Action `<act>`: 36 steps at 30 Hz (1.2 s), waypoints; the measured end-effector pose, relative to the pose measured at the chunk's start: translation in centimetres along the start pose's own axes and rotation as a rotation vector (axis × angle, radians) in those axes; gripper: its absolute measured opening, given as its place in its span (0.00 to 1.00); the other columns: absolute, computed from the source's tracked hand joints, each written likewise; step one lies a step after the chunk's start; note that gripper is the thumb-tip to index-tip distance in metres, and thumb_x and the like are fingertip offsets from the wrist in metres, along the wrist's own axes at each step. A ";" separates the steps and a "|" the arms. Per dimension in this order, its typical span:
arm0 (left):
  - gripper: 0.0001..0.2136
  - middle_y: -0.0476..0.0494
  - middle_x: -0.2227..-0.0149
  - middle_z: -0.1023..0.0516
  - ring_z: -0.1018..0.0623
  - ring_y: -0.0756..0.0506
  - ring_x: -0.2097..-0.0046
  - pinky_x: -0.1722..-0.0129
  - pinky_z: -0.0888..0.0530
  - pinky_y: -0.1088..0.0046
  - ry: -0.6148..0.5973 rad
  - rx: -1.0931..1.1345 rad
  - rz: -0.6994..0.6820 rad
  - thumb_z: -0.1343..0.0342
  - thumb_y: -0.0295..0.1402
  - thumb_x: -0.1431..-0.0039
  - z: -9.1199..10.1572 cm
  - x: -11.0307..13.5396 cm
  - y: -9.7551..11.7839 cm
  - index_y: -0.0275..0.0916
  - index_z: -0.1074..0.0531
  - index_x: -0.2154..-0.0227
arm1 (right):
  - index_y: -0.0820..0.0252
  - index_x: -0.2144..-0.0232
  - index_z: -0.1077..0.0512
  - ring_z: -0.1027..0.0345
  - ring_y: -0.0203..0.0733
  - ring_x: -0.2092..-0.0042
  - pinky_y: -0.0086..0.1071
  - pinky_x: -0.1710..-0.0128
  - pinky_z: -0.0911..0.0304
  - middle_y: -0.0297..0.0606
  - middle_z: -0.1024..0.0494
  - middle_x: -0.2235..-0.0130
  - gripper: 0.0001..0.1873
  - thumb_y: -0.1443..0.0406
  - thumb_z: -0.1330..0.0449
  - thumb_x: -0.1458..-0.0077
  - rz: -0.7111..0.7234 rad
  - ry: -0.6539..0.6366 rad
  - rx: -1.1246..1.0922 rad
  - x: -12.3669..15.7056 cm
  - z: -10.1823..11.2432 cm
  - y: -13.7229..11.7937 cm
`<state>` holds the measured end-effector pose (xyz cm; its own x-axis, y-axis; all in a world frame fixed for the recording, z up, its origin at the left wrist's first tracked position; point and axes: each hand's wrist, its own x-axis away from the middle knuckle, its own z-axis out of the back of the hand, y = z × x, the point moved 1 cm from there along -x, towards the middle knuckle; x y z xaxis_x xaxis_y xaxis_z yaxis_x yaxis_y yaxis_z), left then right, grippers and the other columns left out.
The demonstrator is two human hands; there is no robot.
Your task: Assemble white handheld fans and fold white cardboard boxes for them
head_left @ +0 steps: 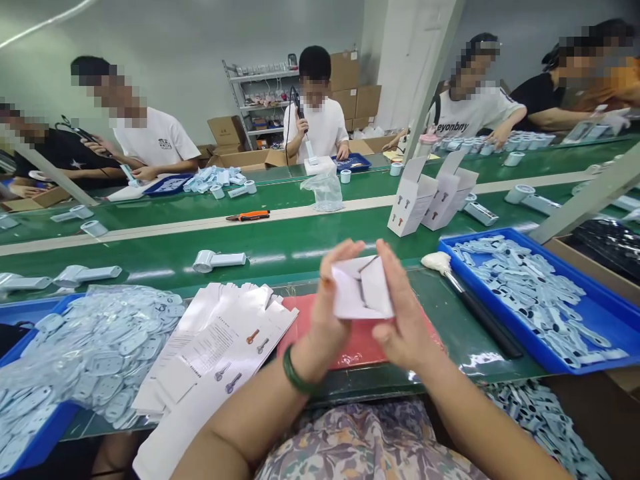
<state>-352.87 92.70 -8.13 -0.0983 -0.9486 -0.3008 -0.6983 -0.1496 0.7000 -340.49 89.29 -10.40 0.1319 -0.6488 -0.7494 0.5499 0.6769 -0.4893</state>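
A small white cardboard box (pixel 365 287) is held end-on between my two palms, its end flaps folded inward with a dark gap between them. My left hand (pixel 327 307) presses its left side, a green bangle on the wrist. Against the right side lies my right hand (pixel 407 320), thumb low near the bottom corner. Below them a red mat (pixel 310 340) rests on the bench. To the left is a fanned stack of flat printed box blanks (pixel 235 340). Two erected white boxes (pixel 411 203) with open top flaps stand beyond my right hand.
A blue tray (pixel 607 320) of light-blue parts sits right, beside a black-handled tool with a whitish head (pixel 470 307). Bagged light-blue plates (pixel 120 347) lie left. The green conveyor (pixel 295 243) carries handheld light-blue housings (pixel 217 260) and orange pliers (pixel 249 216). Several co-workers sit opposite.
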 end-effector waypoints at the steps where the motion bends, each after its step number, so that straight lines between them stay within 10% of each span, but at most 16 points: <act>1: 0.34 0.35 0.40 0.24 0.27 0.35 0.37 0.40 0.28 0.62 0.035 -0.010 -0.037 0.43 0.63 0.41 -0.1 -0.6 0.3 0.41 0.27 0.44 | 0.43 0.24 0.64 0.64 0.63 0.23 0.67 0.28 0.57 0.39 0.61 0.22 0.46 0.35 0.61 0.35 0.009 -0.026 -0.005 0.2 -0.2 -0.2; 8: 0.40 0.37 0.32 0.33 0.30 0.33 0.34 0.37 0.29 0.55 -0.227 -0.057 0.035 0.44 0.65 0.41 -0.8 0.8 -0.6 0.50 0.41 0.32 | 0.48 0.26 0.48 0.37 0.61 0.32 0.56 0.36 0.35 0.48 0.35 0.30 0.43 0.36 0.58 0.34 -0.076 0.078 -0.152 -0.7 1.5 1.9; 15: 0.50 0.37 0.37 0.32 0.27 0.34 0.38 0.36 0.32 0.49 -0.424 -0.524 -0.279 0.23 0.45 0.53 2.0 -0.9 0.0 0.54 0.45 0.30 | 0.49 0.28 0.43 0.31 0.59 0.38 0.52 0.41 0.31 0.48 0.30 0.35 0.42 0.37 0.53 0.35 -0.054 0.086 -0.153 -0.7 2.6 2.4; 21: 0.50 0.37 0.34 0.33 0.32 0.32 0.34 0.32 0.37 0.50 -0.622 -0.852 -0.273 0.20 0.43 0.60 1.7 -2.6 2.3 0.53 0.36 0.33 | 0.47 0.32 0.34 0.29 0.56 0.42 0.53 0.41 0.32 0.47 0.25 0.40 0.34 0.42 0.45 0.34 0.009 -0.106 0.123 -2.2 4.8 1.7; 23: 0.43 0.38 0.38 0.28 0.28 0.34 0.39 0.35 0.33 0.52 -0.571 -0.821 -0.210 0.22 0.42 0.55 1.9 -3.1 2.8 0.51 0.31 0.35 | 0.48 0.33 0.33 0.32 0.57 0.38 0.56 0.38 0.35 0.47 0.28 0.36 0.30 0.45 0.48 0.31 0.041 -0.098 0.118 -2.4 5.6 1.1; 29: 0.37 0.41 0.46 0.20 0.20 0.38 0.50 0.53 0.21 0.66 0.030 -0.411 -0.049 0.27 0.53 0.54 6.1 -4.5 5.1 0.48 0.25 0.41 | 0.51 0.54 0.21 0.23 0.50 0.49 0.49 0.44 0.28 0.42 0.18 0.54 0.12 0.61 0.44 0.30 -0.203 0.546 0.132 0.8 7.5 1.0; 36: 0.39 0.42 0.46 0.20 0.20 0.38 0.48 0.53 0.21 0.67 0.045 -0.384 0.103 0.25 0.55 0.61 6.9 -3.4 5.0 0.49 0.24 0.44 | 0.52 0.51 0.20 0.19 0.45 0.58 0.38 0.58 0.21 0.40 0.15 0.57 0.16 0.62 0.48 0.28 -0.232 0.200 -0.045 2.6 4.7 2.1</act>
<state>-360.92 97.13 -8.07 -0.1171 -0.9740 -0.1941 -0.3694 -0.1387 0.9189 -335.16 87.38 -11.27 -0.1602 -0.7093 -0.6865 0.5089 0.5366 -0.6731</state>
